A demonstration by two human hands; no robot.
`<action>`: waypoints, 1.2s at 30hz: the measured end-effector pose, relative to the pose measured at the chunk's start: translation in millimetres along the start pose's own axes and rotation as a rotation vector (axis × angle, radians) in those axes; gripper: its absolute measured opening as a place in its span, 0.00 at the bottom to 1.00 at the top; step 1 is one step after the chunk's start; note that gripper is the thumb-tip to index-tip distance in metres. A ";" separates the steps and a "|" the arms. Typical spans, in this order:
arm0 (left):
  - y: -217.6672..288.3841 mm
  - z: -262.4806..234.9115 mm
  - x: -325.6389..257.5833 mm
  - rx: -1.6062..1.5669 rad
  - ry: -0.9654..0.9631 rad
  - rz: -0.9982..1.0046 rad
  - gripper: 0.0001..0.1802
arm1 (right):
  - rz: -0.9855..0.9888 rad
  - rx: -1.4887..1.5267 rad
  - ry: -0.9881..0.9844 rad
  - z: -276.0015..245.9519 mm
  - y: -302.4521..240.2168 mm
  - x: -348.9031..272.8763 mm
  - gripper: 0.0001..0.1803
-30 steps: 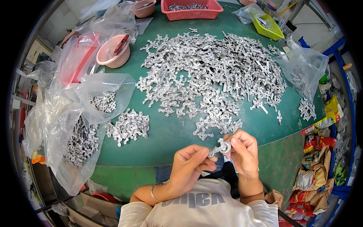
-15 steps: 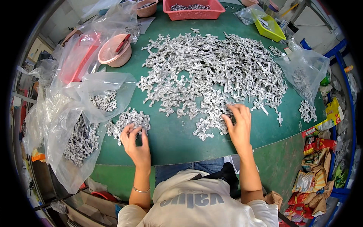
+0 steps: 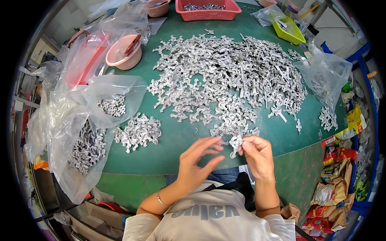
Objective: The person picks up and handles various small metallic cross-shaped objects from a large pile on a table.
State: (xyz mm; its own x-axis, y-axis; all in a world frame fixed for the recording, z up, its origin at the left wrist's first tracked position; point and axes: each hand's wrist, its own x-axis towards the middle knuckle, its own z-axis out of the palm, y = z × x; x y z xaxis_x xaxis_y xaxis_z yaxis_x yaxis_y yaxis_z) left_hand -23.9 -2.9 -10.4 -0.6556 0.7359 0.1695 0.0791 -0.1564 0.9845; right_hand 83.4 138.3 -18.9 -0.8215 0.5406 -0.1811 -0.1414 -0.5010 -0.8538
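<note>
My right hand point(image 3: 258, 154) pinches a small silver metal casting point(image 3: 235, 144) near the front edge of the green table point(image 3: 181, 154). To its left, my left hand point(image 3: 200, 160) holds nothing, with thumb and fingers apart, facing the casting. Just beyond both hands spreads a large pile of silver castings point(image 3: 217, 76), curved and cross-like in outline. A smaller heap of castings point(image 3: 138, 131) lies farther left, next to a clear plastic bag point(image 3: 86, 160) with more of them inside.
A pink bowl point(image 3: 124, 60) with a red-handled tool stands at the left. At the back are a red basket point(image 3: 207, 15) of metal parts and a yellow-green basket point(image 3: 289, 32). Another clear bag point(image 3: 325, 76) lies at the right, beside a small cluster of castings point(image 3: 328, 118).
My right hand has drawn back toward the table's front edge with a casting from the pile. My left hand has left the smaller heap and moved right, close to it.
</note>
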 end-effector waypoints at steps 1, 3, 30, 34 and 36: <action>0.8 1.9 0.4 -0.106 -0.048 -0.053 0.26 | 0.015 0.012 -0.004 2.3 0.1 -2.1 0.05; 0.9 8.7 -3.1 -0.081 -0.035 -0.034 0.26 | 0.018 0.012 -0.031 5.3 -1.0 -6.6 0.05; 22.0 0.6 -7.6 -0.558 -0.031 -0.509 0.10 | -0.062 -0.006 -0.039 15.7 -7.8 -10.7 0.05; 21.1 0.2 -8.0 -0.581 -0.042 -0.523 0.10 | -0.059 -0.015 -0.062 12.7 -7.2 -11.5 0.07; 20.4 0.3 -8.5 -0.594 -0.043 -0.520 0.10 | -0.062 -0.015 -0.063 12.2 -6.1 -11.3 0.07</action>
State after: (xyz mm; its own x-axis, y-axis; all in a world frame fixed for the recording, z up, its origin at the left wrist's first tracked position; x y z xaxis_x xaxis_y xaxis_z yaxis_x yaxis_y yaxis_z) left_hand -16.4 -12.1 8.3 -0.4681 0.8339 -0.2925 -0.6515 -0.1020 0.7518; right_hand 86.8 127.0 -5.8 -0.8448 0.5263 -0.0965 -0.1854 -0.4571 -0.8699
